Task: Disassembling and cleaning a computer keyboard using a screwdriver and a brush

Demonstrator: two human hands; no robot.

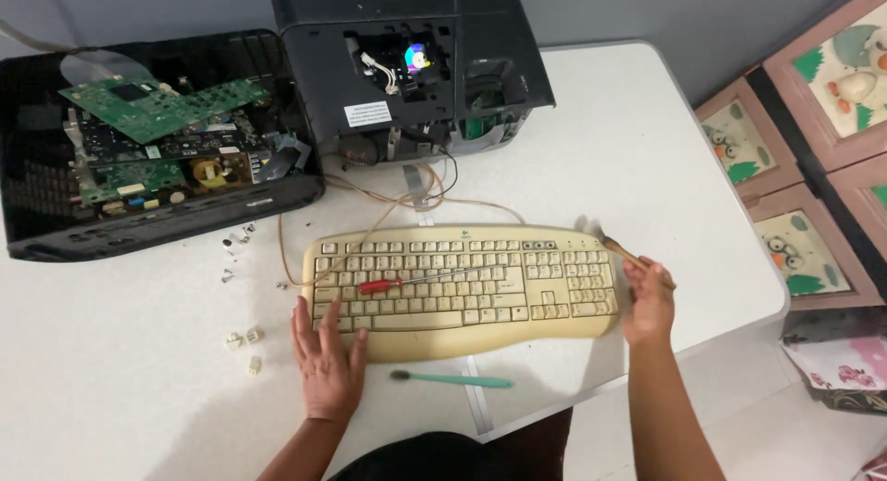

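A white, smooth bench point(665, 148) fills the view from above, its near edge cut by the person's two bare forearms. Nearest that edge lies a slim teal toothbrush point(453, 379), flat, dark bristles pointing left.

Just beyond it sits a curved, yellowed plastic keyboard point(462, 278), wide and wavy along its front. The left hand point(328, 361) rests open and flat, fingers spread, fingertips pressing the keyboard's front left corner. The right hand point(649, 301) is closed around the thin wooden handle of a brush point(614, 245), whose pale bristle head pokes over the keyboard's far right corner. A screwdriver point(425, 278) with a red handle and a thin metal shaft lies across the keys.

To the left of the keyboard, small screws point(228, 259) and pale loose keycaps point(245, 338) are scattered on the bench. A thin beige cable point(370, 231) loops from the keyboard's back edge.

Toward the far left corner sits an opened black casing point(55, 222) holding green circuit boards point(157, 107). Beside it, at the far edge, stands a dark, boxy projector housing point(319, 65) with its cover off, showing wires and a small glinting disc.
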